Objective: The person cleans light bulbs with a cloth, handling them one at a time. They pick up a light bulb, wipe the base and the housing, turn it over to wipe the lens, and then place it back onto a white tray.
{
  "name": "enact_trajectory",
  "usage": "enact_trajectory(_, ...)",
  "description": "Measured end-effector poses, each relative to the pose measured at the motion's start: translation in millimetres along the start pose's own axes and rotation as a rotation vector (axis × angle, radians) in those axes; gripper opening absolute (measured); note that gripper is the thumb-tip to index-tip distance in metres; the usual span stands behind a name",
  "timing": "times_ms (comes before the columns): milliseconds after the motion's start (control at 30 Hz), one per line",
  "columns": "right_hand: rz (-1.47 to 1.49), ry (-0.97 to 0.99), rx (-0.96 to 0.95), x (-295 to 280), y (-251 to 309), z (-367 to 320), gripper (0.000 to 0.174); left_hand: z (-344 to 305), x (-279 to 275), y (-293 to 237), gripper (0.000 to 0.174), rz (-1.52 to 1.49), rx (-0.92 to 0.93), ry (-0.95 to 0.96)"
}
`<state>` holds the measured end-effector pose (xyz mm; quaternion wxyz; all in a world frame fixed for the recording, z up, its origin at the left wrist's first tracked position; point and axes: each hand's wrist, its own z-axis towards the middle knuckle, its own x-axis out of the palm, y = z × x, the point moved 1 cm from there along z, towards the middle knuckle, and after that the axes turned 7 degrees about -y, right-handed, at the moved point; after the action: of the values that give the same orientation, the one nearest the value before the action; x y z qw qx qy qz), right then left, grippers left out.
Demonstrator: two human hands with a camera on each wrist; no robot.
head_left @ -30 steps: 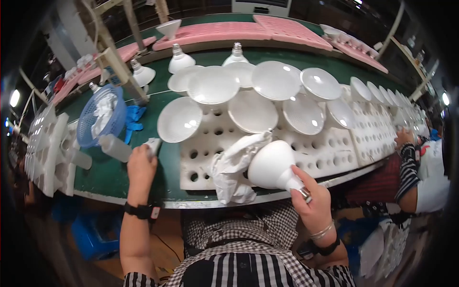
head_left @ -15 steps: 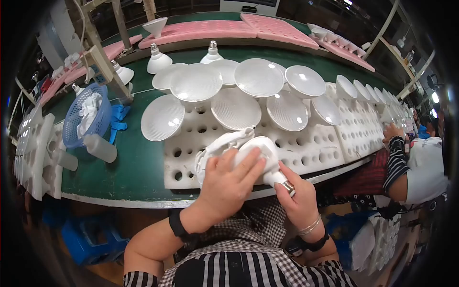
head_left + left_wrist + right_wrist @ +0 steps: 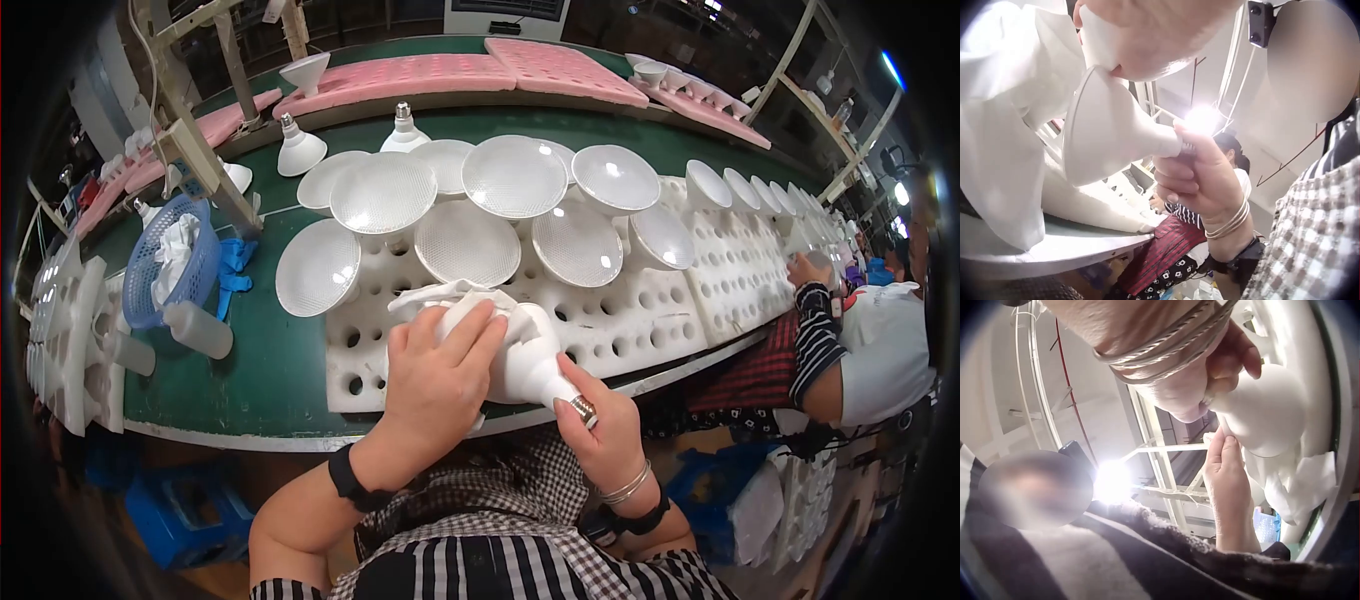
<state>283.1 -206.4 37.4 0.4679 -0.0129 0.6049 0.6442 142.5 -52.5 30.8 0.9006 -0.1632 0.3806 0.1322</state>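
My right hand (image 3: pixel 603 425) grips a white reflector bulb (image 3: pixel 535 365) by its neck and metal screw base (image 3: pixel 582 408), with the wide end toward my left hand. My left hand (image 3: pixel 440 370) has its fingers bent over the wide end, holding white cloth (image 3: pixel 455 297) against it. In the left wrist view, the bulb's smooth cone (image 3: pixel 1107 131) and rim show, and loose cloth (image 3: pixel 1004 119) hangs beside it. From the right wrist view, the left thumb and fingers (image 3: pixel 1229 456) are at the bulb's edge. The bulb's front face is mostly hidden.
Behind the hands, several reflector bulbs (image 3: pixel 467 243) stand face up in a white foam tray (image 3: pixel 640 325) with holes. At left are a blue basket (image 3: pixel 140 275) and a white bottle (image 3: pixel 200 330). Pink foam trays (image 3: pixel 420 80) lie at the back. Another person (image 3: pixel 880 345) sits at right.
My left hand has come from the left side of the table onto the bulb, bringing cloth over its wide end. The right hand keeps its hold on the neck, and the bulb has shifted left.
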Motion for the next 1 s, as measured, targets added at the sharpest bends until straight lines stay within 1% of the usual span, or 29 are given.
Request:
enact_trajectory(167, 0.012, 0.010, 0.030, -0.8, -1.1, -2.0, 0.046, -6.4, -6.3, -13.2, 0.050, -0.037, 0.011, 0.011)
enact_trajectory(233, 0.014, -0.005, 0.009, 0.2, -5.0, -2.1, 0.046, -13.2, -6.7, -27.0, 0.052, -0.086, 0.137, 0.058)
enact_trajectory(267, 0.024, -0.012, -0.018, 0.5, -6.2, -1.7, 0.047, -10.6, -4.4, -24.6, 0.052, -0.093, 0.143, 0.047)
enact_trajectory(400, 0.027, 0.013, 0.015, 0.4, -2.8, 2.1, 0.048, -8.6, -7.9, -11.4, 0.050, -0.072, 0.155, 0.045)
enact_trajectory(433, 0.033, 0.011, 0.016, -0.1, -2.9, 1.4, 0.048, -10.9, -11.0, -4.5, 0.048, -0.049, 0.069, 0.027)
enact_trajectory(467, 0.061, 0.015, 0.058, -1.0, -4.2, 0.1, 0.049, -14.2, -14.6, 3.8, 0.047, -0.027, -0.017, 0.009)
enact_trajectory(500, 0.086, 0.021, 0.102, -1.9, -6.5, -0.6, 0.050, -19.8, -25.2, 11.1, 0.041, -0.028, -0.052, -0.034)
enact_trajectory(567, 0.109, 0.011, 0.121, -3.2, -10.1, -1.2, 0.050, -35.6, -48.3, 32.0, 0.038, 0.000, -0.061, -0.140)
enact_trajectory(600, 0.130, -0.004, 0.129, -4.2, -11.8, -1.3, 0.051, -48.6, -55.9, 46.5, 0.040, 0.001, -0.107, -0.220)
enact_trajectory(633, 0.137, -0.009, 0.110, -3.6, -14.2, -0.7, 0.051, -62.4, -62.6, 61.5, 0.040, 0.071, -0.149, -0.304)
enact_trajectory(667, 0.141, -0.009, 0.109, -3.6, -14.6, 0.3, 0.051, -72.2, -69.2, 76.1, 0.043, 0.128, -0.191, -0.335)
enact_trajectory(700, 0.141, -0.008, 0.107, -3.5, -14.1, 0.6, 0.051, -79.1, -69.5, 91.0, 0.040, 0.146, -0.299, -0.428)
enact_trajectory(733, 0.140, -0.007, 0.105, -4.1, -14.0, 1.2, 0.051, -86.7, -67.7, 106.7, 0.040, 0.148, -0.296, -0.427)
enact_trajectory(800, 0.142, 0.007, 0.118, -4.8, -14.4, 2.0, 0.051, -106.2, -63.5, 144.1, 0.038, 0.124, -0.576, -0.507)
enact_trajectory(867, 0.139, 0.011, 0.132, -6.0, -15.6, 2.4, 0.051, -122.8, -56.1, 177.1, 0.037, 0.080, -0.601, -0.476)
enact_trajectory(900, 0.153, 0.011, 0.131, -6.0, -16.6, 1.9, 0.052, -127.7, -50.9, 189.2, 0.038, 0.073, -0.642, -0.387)
enact_trajectory(933, 0.168, 0.011, 0.131, -5.9, -16.9, 1.6, 0.052, -123.3, -48.5, 191.1, 0.039, 0.068, -0.681, -0.297)
enact_trajectory(967, 0.167, 0.004, 0.134, -6.2, -16.0, 1.4, 0.052, -120.4, -44.5, 185.4, 0.042, 0.291, -0.686, -0.236)
enact_trajectory(1000, 0.163, 0.007, 0.145, -6.5, -14.4, 0.6, 0.052, -116.7, -45.5, 176.6, 0.042, 0.286, -0.681, -0.232)
